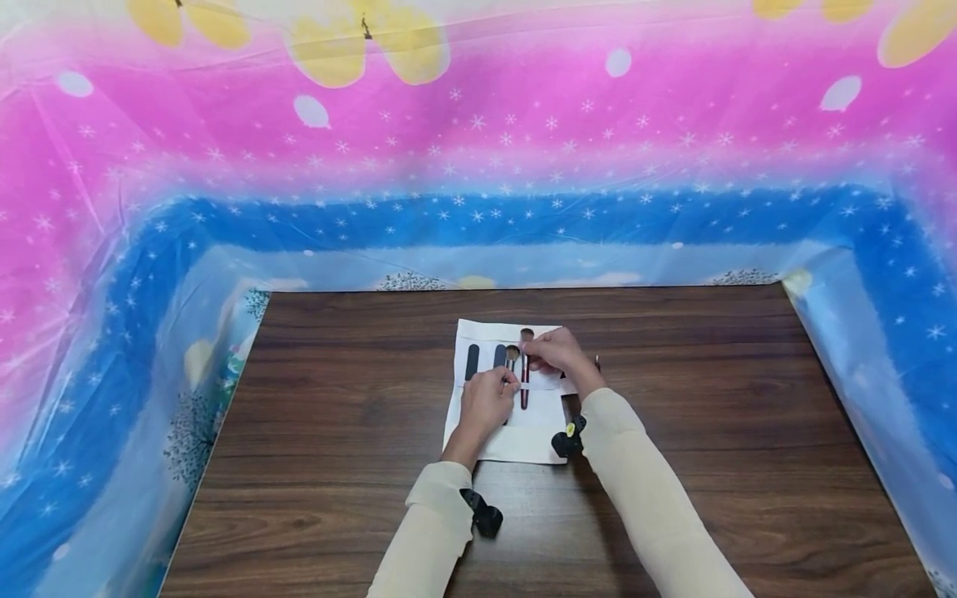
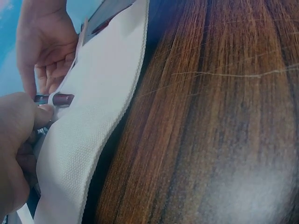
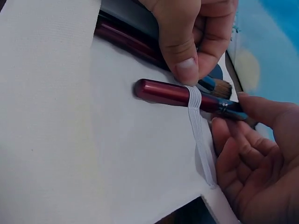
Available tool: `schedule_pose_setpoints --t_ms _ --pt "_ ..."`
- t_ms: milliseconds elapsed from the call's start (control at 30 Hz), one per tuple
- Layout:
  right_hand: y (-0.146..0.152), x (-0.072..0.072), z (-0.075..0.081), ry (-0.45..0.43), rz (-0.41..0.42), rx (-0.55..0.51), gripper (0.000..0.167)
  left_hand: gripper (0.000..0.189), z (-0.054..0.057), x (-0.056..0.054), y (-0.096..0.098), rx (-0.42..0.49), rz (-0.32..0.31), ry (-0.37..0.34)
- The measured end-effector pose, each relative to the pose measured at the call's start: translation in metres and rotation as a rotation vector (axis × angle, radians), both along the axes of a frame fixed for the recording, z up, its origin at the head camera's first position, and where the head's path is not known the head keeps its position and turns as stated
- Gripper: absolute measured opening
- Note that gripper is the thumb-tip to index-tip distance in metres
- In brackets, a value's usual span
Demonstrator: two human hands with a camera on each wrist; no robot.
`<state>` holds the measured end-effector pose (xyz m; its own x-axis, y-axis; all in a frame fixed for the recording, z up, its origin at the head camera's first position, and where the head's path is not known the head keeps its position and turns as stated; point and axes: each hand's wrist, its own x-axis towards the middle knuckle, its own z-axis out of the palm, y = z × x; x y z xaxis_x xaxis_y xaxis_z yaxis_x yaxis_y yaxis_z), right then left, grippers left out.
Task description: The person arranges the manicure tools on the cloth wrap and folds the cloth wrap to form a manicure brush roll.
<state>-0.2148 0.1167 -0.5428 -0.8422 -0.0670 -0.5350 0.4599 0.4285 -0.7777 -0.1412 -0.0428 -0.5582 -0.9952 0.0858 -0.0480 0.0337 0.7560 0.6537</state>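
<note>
A white fabric brush roll (image 1: pixel 534 444) lies unfolded on the table. My right hand (image 1: pixel 557 353) pinches a makeup brush (image 3: pixel 163 92) by its dark ferrule, between thumb and fingers. The brush has a glossy dark red handle, which runs through a white elastic band (image 3: pixel 195 112) on the roll. At the band's upper edge, my left hand (image 1: pixel 488 399) pinches the elastic with its thumb and fingers, right beside the handle. A second makeup brush (image 1: pixel 512 354) with brown bristles lies to the left, its middle hidden behind the left hand; its red handle (image 3: pixel 126 38) shows in the right wrist view.
Two dark rounded strips (image 1: pixel 473 363) show on the roll's left part. A brown wood-grain table (image 1: pixel 336 432) extends around the roll. A pink and blue patterned cloth (image 1: pixel 478 216) hangs behind and along both sides. Black cameras (image 1: pixel 488 517) sit on both wrists.
</note>
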Motion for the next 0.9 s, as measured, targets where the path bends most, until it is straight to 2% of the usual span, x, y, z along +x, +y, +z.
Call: schedule_pose_setpoints --t_ms 300,467,900 --pt "-0.002 0.006 0.003 0.043 0.076 0.207 0.036 0.009 0.000 0.001 0.001 0.000 0.010 0.005" --pt "-0.004 0.012 0.007 0.056 0.116 0.265 0.036 0.010 0.001 0.001 0.002 -0.006 0.018 0.014" --pt "-0.003 0.018 0.006 0.046 0.125 0.250 0.035 0.012 0.000 0.001 0.002 -0.014 0.021 0.025"
